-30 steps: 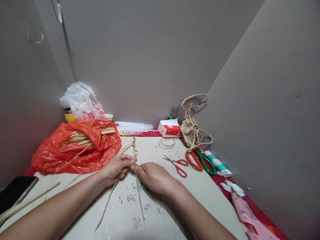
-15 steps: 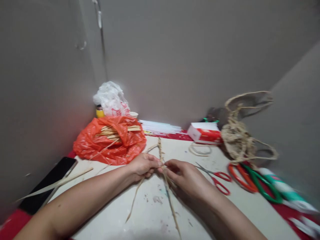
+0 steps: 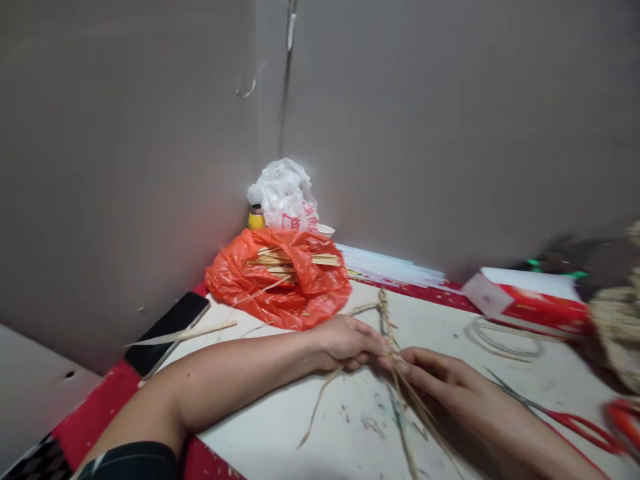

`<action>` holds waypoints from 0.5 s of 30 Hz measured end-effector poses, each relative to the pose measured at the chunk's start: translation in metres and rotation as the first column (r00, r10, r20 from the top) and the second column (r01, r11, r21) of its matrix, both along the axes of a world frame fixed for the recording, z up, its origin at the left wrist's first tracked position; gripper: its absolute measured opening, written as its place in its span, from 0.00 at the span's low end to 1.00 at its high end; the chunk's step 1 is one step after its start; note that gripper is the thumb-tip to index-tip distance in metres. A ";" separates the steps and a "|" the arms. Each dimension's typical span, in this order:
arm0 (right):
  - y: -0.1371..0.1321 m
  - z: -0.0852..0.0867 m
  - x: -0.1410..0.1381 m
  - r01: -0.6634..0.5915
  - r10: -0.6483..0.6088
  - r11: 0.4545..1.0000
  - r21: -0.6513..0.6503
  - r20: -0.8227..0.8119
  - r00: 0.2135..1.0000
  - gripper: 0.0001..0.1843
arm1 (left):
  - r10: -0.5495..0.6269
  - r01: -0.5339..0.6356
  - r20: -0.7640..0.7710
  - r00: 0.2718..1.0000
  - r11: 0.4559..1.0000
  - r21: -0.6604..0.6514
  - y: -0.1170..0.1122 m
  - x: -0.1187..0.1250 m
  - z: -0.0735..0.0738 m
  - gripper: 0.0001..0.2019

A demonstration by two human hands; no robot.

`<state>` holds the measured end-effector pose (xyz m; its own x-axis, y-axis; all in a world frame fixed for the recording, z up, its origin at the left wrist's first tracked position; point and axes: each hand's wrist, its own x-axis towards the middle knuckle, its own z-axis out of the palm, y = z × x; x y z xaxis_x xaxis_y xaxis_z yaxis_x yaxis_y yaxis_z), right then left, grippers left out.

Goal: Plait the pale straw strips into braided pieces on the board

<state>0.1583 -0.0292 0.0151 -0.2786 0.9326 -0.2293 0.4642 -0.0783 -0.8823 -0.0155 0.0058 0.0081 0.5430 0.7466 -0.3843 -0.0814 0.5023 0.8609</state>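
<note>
My left hand (image 3: 347,343) and my right hand (image 3: 453,390) meet over the white board (image 3: 350,433), both pinching a plaited strand of dry straw (image 3: 385,313). The finished plait runs away from me past my fingertips. Loose straw ends (image 3: 320,413) trail toward me under both hands. My fingers are closed on the straw where the plait ends.
An orange plastic bag (image 3: 280,293) holding thin wooden strips lies at the back left, with a white bag (image 3: 285,193) and a yellow bottle (image 3: 256,219) behind it. A black phone (image 3: 167,325) lies left. Red-handled scissors (image 3: 575,423), a red-and-white box (image 3: 525,300) and a twine bundle (image 3: 617,320) are right.
The view has swung left, so the scissors, box and twine slid to the right edge and the phone came in. Both hands stay pinched on the straw plait.
</note>
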 end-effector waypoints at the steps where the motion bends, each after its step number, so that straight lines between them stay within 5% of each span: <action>1: -0.001 0.003 -0.001 -0.011 0.009 0.998 -0.058 -0.041 0.999 0.23 | -0.002 0.002 -0.007 1.000 1.000 0.005 0.000 0.000 0.000 0.05; 6: -0.003 0.009 -0.001 -0.013 -0.053 0.972 -0.233 -0.273 0.961 0.23 | -0.027 0.026 0.019 0.999 0.999 0.031 0.003 0.000 0.001 0.08; 15: -0.001 0.006 0.001 -0.005 -0.086 0.963 -0.269 -0.324 0.942 0.19 | -0.042 0.042 0.019 0.999 0.999 0.014 0.002 -0.001 0.007 0.10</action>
